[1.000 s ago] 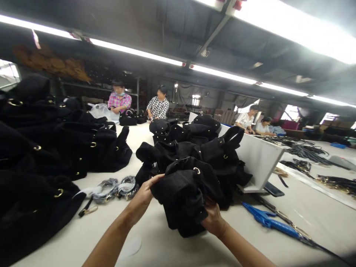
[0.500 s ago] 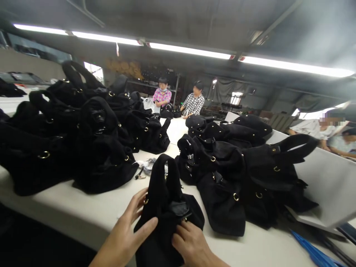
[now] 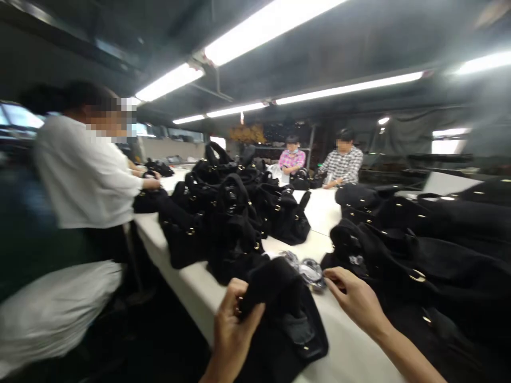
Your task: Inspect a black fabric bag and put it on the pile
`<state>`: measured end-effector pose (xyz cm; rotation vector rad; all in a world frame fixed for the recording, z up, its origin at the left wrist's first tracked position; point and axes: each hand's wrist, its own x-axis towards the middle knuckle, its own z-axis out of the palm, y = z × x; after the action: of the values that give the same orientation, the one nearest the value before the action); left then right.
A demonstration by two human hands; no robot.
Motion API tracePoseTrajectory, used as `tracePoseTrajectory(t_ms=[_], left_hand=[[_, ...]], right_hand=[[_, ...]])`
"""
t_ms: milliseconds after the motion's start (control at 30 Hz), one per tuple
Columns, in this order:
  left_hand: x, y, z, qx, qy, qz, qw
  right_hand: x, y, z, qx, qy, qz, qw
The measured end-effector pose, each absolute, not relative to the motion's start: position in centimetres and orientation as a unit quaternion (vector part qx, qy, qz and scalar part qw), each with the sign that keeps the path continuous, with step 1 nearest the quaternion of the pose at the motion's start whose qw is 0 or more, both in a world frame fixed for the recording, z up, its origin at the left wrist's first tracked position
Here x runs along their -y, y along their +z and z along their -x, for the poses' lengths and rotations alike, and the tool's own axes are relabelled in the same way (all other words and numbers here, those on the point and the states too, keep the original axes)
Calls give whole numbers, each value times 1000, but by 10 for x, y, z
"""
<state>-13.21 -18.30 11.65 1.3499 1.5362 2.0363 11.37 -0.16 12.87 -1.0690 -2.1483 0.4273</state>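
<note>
Left hand [image 3: 231,330] fingers clamp black handbag [image 3: 287,324] on worktop [image 3: 343,351]; right hand [image 3: 355,298], fingers loosely spread, reaches toward packets [image 3: 307,268] at 11 o'clock.

Ceiling tube lights [image 3: 255,26], long white table [image 3: 319,213]

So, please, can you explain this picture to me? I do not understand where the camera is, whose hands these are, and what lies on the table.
The camera sits on a person's head and looks forward and down, so the two bare hands at the bottom are that person's own. The left hand grips a black bag at the edge of the white table. The right hand holds nothing; its fingertips reach toward some clear wrapped bundles. Piles of black bags cover the table. A co-worker in white stands at the left, and two seated people work at the far end.
</note>
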Motion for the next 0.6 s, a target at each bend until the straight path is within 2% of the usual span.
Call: tracePoseTrajectory(t_ms=[100,200,267,433,500,600], left_hand=[[165,95,119,-478,724,-492,79],[154,74,114,-472,732,-487,69],[159,70,113,-461,741,-480,85],[182,88,114,-474,736,-447,183],[185,93,116,-473,736,-445,194],[183,94,118,-472,738,-446,186]], right_hand=[[-51,67,-84,853,60,431,287],[-83,20,-73,892,27,371,257],[-87,10,-74,899,34,349,262],[-58,46,-76,838,74,450,298],[-42,73,-83,784,113,488,367],[-11,119,-102,693,141,461,536]])
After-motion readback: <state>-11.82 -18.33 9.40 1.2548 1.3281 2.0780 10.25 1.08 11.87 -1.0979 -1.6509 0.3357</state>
